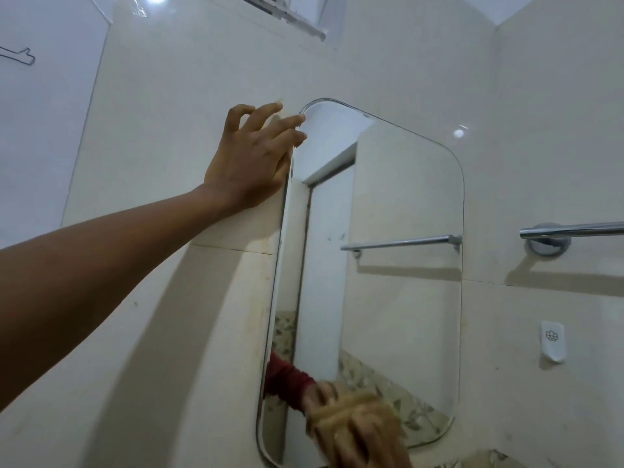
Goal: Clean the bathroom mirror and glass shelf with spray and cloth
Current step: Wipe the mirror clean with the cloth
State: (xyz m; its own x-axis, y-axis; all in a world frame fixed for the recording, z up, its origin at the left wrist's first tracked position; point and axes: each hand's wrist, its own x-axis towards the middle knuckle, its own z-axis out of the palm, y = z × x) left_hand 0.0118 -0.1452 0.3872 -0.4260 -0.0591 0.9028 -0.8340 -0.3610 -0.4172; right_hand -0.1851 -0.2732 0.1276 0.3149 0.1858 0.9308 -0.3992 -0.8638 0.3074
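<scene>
A frameless mirror [398,265] with rounded corners hangs on the cream tiled wall. My left hand [250,160] rests flat on the tile at the mirror's upper left corner, with spread fingers whose tips touch the glass edge. At the mirror's bottom edge my right hand [368,444] presses a tan cloth [351,413] against the glass; it is blurred, and its reflection with a red sleeve shows just above. No spray bottle or glass shelf is in view.
A chrome towel bar [570,231] is fixed to the wall right of the mirror, with a small white wall hook [552,341] below it. A window frame [297,18] sits high above. A wire hook [20,57] hangs on the left wall.
</scene>
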